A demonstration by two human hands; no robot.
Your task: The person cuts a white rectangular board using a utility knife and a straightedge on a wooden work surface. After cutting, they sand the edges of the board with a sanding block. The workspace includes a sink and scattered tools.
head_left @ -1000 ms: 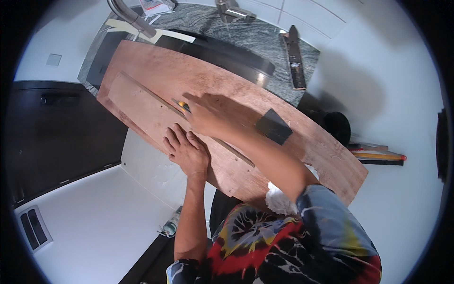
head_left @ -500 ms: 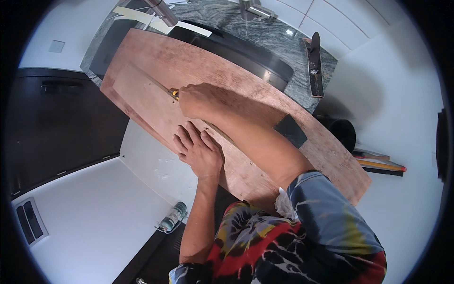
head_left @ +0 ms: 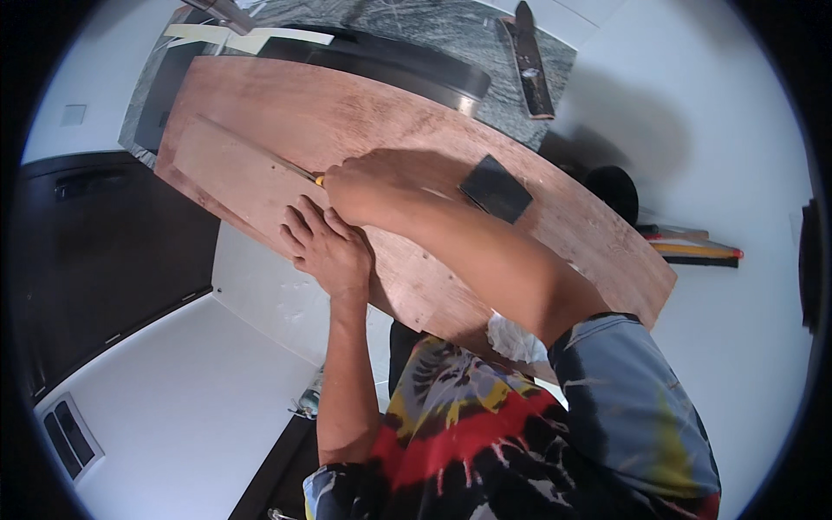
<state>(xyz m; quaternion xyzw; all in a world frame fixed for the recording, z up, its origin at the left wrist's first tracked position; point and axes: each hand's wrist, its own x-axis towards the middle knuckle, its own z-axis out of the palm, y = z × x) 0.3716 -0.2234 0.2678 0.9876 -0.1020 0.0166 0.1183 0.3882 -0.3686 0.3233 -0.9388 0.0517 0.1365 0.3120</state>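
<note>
A large reddish-brown wooden board (head_left: 381, 108) lies slantwise in front of me, with a paler wooden piece (head_left: 230, 165) along its near side. My left hand (head_left: 329, 251) rests on the paler wood, fingers spread, holding nothing. Just beyond it, my right hand (head_left: 351, 192) is closed round a yellow-handled tool (head_left: 319, 180). A thin, straight length runs from the yellow part to the upper left, along the pale wood's edge. My fist hides most of the handle, so the tool's exact kind cannot be made out.
A dark square sheet (head_left: 496, 189) lies on the board beyond my right forearm. White crumpled material (head_left: 516, 338) sits at the near edge. Behind are a dark sink (head_left: 373, 69), a tap (head_left: 221, 13) and a dark long tool (head_left: 529, 65) on the grey counter (head_left: 485, 43).
My view has shifted, so the board and counter sit farther left in it. My right hand still grips the yellow-handled tool, and my left stays flat on the wood.
</note>
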